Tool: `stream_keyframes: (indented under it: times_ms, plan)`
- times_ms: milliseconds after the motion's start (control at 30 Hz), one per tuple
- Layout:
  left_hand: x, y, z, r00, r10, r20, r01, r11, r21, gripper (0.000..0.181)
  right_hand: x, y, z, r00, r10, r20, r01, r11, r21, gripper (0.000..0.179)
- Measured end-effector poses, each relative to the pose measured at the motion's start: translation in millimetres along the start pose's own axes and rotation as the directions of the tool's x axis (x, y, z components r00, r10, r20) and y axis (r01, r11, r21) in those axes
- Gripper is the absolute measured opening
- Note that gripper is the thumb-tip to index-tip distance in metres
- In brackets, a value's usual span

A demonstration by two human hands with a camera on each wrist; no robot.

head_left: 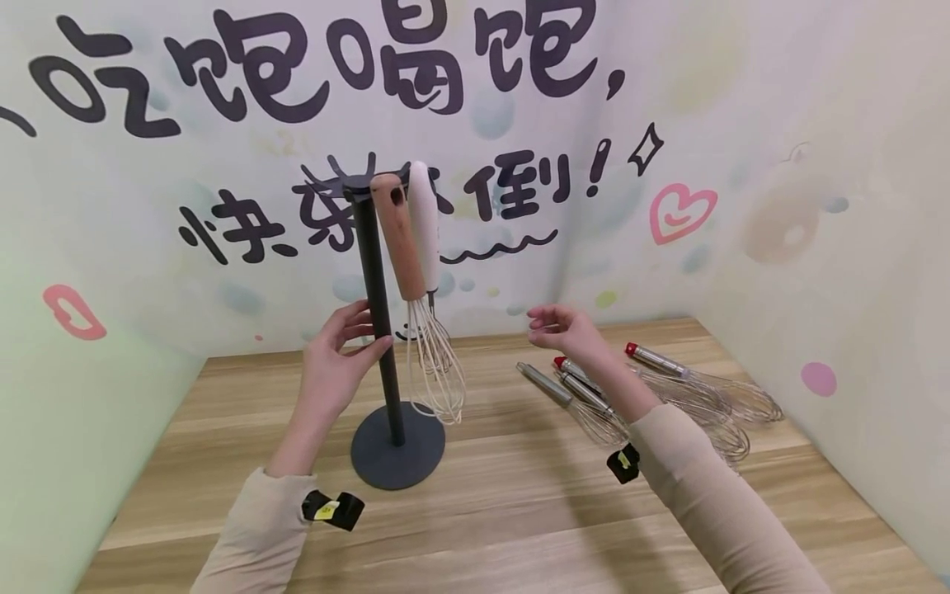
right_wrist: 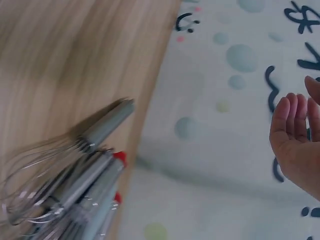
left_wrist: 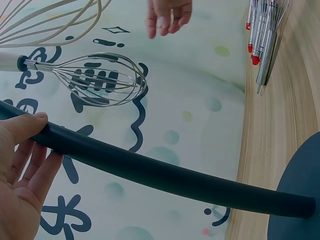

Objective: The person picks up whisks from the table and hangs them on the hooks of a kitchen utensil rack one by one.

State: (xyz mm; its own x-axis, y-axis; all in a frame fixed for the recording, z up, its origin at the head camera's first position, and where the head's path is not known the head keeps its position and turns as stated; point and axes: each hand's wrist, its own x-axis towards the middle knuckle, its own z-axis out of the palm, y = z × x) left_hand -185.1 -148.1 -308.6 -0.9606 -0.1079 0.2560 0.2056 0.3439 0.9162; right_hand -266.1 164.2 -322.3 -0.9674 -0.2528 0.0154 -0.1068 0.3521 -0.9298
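My left hand (head_left: 334, 356) pinches the dark pole of an upright stand (head_left: 379, 309), thumb on one side and fingers on the other, as the left wrist view confirms. From the stand's hooked top hang a whisk with a wooden handle (head_left: 399, 239) and cream wires, and behind it a white-handled whisk (head_left: 425, 219) with metal wires. My right hand (head_left: 570, 332) is in the air right of the stand, fingers loosely bent, nothing held. Below and beyond it, several metal whisks (head_left: 545, 384) lie in a group on the table, some with red handle ends.
The stand's round base (head_left: 397, 466) sits on the wooden table (head_left: 490, 511). A wall (head_left: 475, 289) printed with large dark lettering rises behind the table, and side walls flank it. My right forearm in its beige sleeve (head_left: 712, 495) partly covers the lying whisks.
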Motion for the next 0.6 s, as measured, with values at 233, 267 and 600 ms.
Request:
stream_keyframes:
  times_ms: [233, 267, 600]
  plan:
    - [0.1, -0.3, -0.5, 1.0, 0.013, 0.007, -0.013, 1.0, 0.012, 0.054, 3.6, 40, -14, 1.0, -0.016, -0.008, 0.016, 0.997, -0.069, 0.044]
    - [0.0, -0.4, -0.5, 1.0, 0.015, 0.009, -0.015, 1.0, 0.014, 0.054, 3.5, 45, -16, 1.0, -0.011, -0.011, 0.011, 0.997, -0.081, 0.044]
    - [-0.5, -0.3, -1.5, 1.0, 0.018, 0.013, -0.018, 0.999, 0.039, 0.054, 2.2, 86, -19, 0.999, 0.009, -0.045, -0.017, 0.984, -0.176, 0.044]
